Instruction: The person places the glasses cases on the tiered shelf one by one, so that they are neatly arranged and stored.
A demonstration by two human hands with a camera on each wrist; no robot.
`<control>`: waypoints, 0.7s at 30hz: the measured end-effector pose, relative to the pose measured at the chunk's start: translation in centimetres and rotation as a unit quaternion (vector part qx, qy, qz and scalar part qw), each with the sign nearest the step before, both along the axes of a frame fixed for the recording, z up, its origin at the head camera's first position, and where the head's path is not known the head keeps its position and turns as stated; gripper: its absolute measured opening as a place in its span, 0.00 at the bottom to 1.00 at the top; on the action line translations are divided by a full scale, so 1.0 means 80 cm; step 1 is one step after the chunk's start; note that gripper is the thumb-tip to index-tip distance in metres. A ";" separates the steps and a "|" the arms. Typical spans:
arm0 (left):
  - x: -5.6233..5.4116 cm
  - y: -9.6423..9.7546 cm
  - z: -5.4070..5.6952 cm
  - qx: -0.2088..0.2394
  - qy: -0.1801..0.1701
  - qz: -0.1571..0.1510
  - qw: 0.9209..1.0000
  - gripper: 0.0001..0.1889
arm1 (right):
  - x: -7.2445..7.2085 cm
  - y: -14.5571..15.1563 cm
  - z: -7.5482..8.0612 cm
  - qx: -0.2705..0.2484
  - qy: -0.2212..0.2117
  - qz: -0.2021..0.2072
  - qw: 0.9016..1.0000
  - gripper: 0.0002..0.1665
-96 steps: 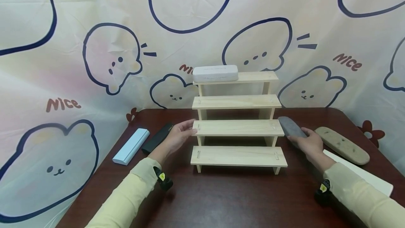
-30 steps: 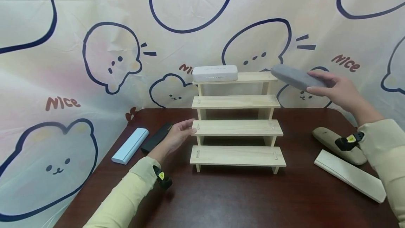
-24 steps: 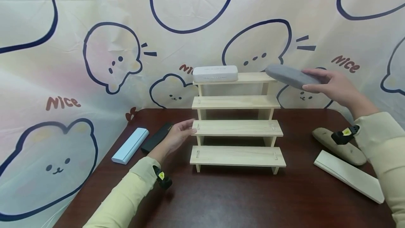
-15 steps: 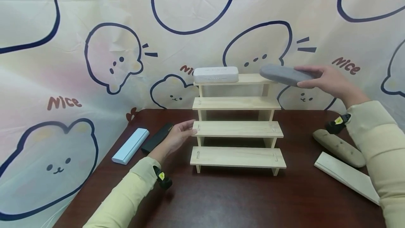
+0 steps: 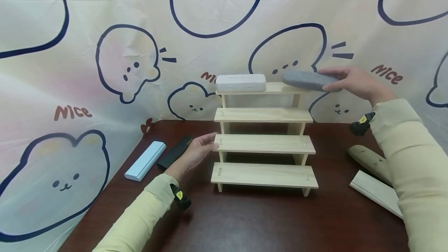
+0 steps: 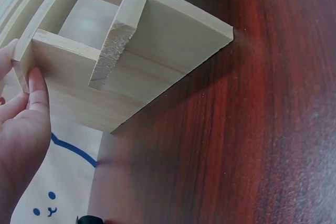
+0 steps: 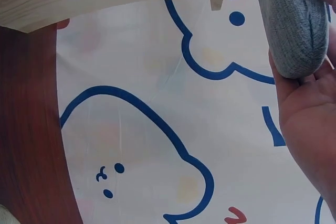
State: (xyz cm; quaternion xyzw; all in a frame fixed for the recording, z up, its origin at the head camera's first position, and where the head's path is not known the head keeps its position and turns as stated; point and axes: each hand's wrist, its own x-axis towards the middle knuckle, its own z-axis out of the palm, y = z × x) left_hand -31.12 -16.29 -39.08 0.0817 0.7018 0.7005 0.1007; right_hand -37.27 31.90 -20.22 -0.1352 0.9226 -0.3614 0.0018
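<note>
A four-tier wooden stepped rack (image 5: pixel 264 115) stands on the dark red table. My left hand (image 5: pixel 194 154) pinches the left end of its second board from the bottom; in the left wrist view, thumb and fingers (image 6: pixel 38 90) lie on either side of that board's end. My right hand (image 5: pixel 360 83) grips the rear end of a grey fabric glasses case (image 5: pixel 304 79). The case overlaps the right half of the top board in the head view, its far end pointing left. On the top board's left half sits a white glasses case (image 5: pixel 241 83).
Left of the rack lie a light blue case (image 5: pixel 145 161) and a black case (image 5: pixel 172 154), the latter partly behind my left hand. On the right, a spotted olive-beige case (image 5: pixel 369 160) and a flat white case (image 5: pixel 376 191) are partly covered by my right sleeve. A printed curtain (image 5: pixel 122 88) hangs behind.
My right hand has lifted the grey glasses case from beside the rack's right side up to the top board, then moved it leftward and levelled it. The left hand keeps its hold.
</note>
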 end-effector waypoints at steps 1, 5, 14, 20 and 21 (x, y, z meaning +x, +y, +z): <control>0.000 0.000 0.000 -0.001 0.000 0.000 1.000 0.29 | -0.002 -0.001 0.000 0.002 0.001 0.001 1.000 0.44; 0.000 0.000 0.000 -0.003 0.000 0.001 1.000 0.29 | -0.009 -0.007 0.000 0.004 0.004 0.005 1.000 0.44; 0.000 -0.001 0.000 -0.002 -0.002 0.003 1.000 0.28 | -0.018 -0.015 0.000 0.003 0.013 0.019 1.000 0.41; 0.000 0.000 -0.001 -0.003 -0.001 0.006 1.000 0.29 | -0.022 -0.026 0.001 0.015 0.017 0.026 0.999 0.41; 0.000 0.000 -0.001 -0.002 -0.002 0.006 1.000 0.29 | -0.022 -0.029 0.001 0.013 0.015 0.030 0.999 0.41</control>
